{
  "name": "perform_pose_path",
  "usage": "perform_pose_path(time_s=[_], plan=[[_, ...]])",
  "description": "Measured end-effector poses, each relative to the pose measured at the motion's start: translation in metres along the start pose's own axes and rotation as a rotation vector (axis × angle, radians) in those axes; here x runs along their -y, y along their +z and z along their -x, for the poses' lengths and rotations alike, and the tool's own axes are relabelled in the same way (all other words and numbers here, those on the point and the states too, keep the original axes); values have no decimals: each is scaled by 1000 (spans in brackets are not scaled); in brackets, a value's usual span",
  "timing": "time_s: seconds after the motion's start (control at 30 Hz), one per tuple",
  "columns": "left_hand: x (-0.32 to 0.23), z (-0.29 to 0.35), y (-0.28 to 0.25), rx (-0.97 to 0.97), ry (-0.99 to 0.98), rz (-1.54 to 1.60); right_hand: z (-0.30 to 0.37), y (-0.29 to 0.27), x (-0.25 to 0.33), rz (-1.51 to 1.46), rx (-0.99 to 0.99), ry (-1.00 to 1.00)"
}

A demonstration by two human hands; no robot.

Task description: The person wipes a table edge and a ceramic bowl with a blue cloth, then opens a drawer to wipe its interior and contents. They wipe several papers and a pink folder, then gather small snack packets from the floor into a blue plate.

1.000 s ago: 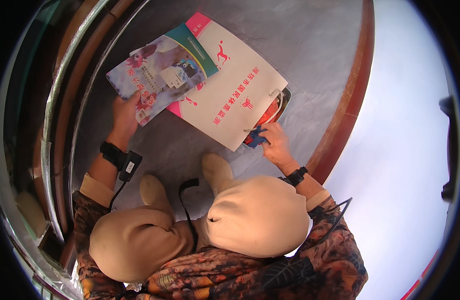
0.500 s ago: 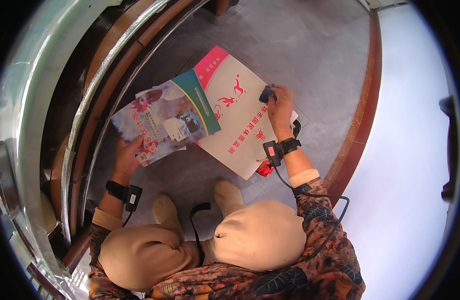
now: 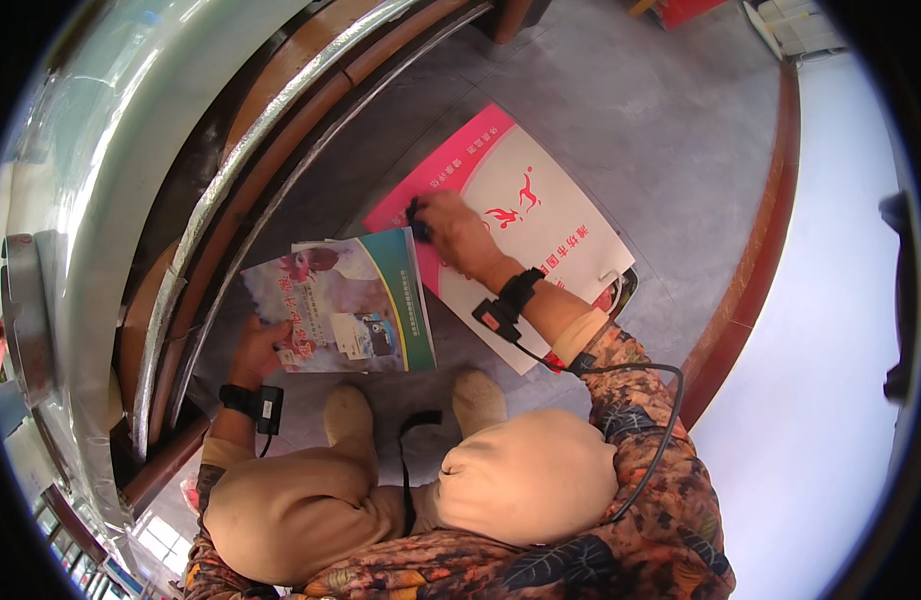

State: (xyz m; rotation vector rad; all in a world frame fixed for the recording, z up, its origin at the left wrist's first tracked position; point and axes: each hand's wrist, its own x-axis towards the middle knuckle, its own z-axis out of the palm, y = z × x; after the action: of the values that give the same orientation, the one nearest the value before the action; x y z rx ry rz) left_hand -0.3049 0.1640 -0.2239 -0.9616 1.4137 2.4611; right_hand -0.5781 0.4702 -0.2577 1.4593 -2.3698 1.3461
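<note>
My left hand [image 3: 259, 350] grips the near-left edge of a green-and-purple booklet [image 3: 381, 275] with pictures on its cover. Other sheets or booklets peek out from under it. To the right, a white-and-pink paper bag [image 3: 556, 205] with red lettering lies flat on the floor, its cord handle on the near-right side. My right hand [image 3: 459, 232] is over the bag's pink band, fingers closed round a small dark thing [image 3: 417, 220] whose kind I cannot make out. Part of the booklet's right side lies close beside the bag.
Curved brown shelving [image 3: 346, 80] with a silvery edge runs along the left. A white panel [image 3: 781, 400] with a brown base strip [image 3: 746, 290] stands on the right. Red items [image 3: 605, 298] show at the bag's near-right end. Grey tiles [image 3: 621, 90] cover the floor.
My right hand has swung left from the bag's right side to its pink band, carrying the dark thing. The booklet in my left hand has turned and shifted off the bag's pink part.
</note>
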Motion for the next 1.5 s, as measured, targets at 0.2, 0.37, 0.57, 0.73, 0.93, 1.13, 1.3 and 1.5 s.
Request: perform_pose_path(time_s=[0.2, 0.37, 0.57, 0.73, 0.93, 1.13, 1.3, 1.5], plan=[[3, 2, -15, -93, -144, -57, -34, -39, -62, 224, -314, 174], [8, -1, -20, -25, -68, 33, -71, -20, -83, 238, -282, 181], [9, -1, -17, -43, -55, 28, 2, 25, 22, -297, 204, 46], [10, -4, -16, -23, -69, 37, 100, -112, 72, -494, 105, 648], [3, -8, -14, 8, -128, 55, 229, -240, 110, 57, -660, 1536], [-18, -3, -7, 91, -230, -36, 240, -195, 83, -518, -491, 1469], [-13, 1, -2, 125, -138, 54, 221, -187, 64, -708, -441, 1430], [3, 1, -15, 79, -145, -3, 238, -196, 52, -763, -516, 1401]])
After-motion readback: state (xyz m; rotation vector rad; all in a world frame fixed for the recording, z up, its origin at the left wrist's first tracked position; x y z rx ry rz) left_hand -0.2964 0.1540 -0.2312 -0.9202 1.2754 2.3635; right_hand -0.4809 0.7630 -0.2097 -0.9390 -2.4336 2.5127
